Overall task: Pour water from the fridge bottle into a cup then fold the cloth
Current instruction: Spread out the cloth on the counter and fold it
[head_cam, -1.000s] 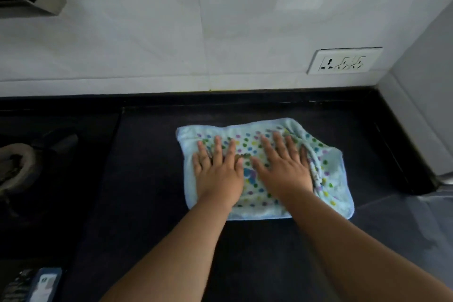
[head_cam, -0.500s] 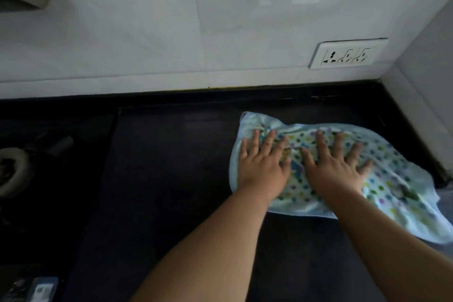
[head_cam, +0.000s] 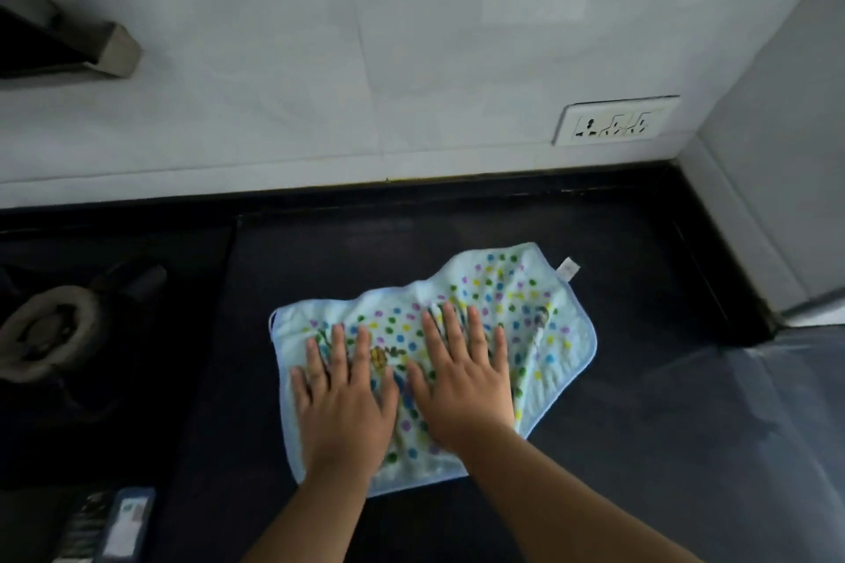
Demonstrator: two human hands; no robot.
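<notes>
A light blue cloth (head_cam: 526,302) with coloured dots lies spread on the dark counter (head_cam: 640,448). Its far right corner carries a small white tag. My left hand (head_cam: 343,402) presses flat on the cloth's left half, fingers straight and slightly spread. Beside it, my right hand (head_cam: 466,375) lies flat on the middle of the cloth, fingers straight. Both palms cover part of the pattern. No bottle or cup is in view.
A gas stove burner (head_cam: 50,334) sits at the left on a black hob. A white socket plate (head_cam: 612,123) is on the tiled wall at the right. A small blue box (head_cam: 123,521) lies at the bottom left. A chimney hood corner (head_cam: 91,46) juts in at the upper left.
Both hands slid the cloth to the right across the counter, then back toward the middle. The cloth now lies more spread, with its tagged corner pointing away to the right.
</notes>
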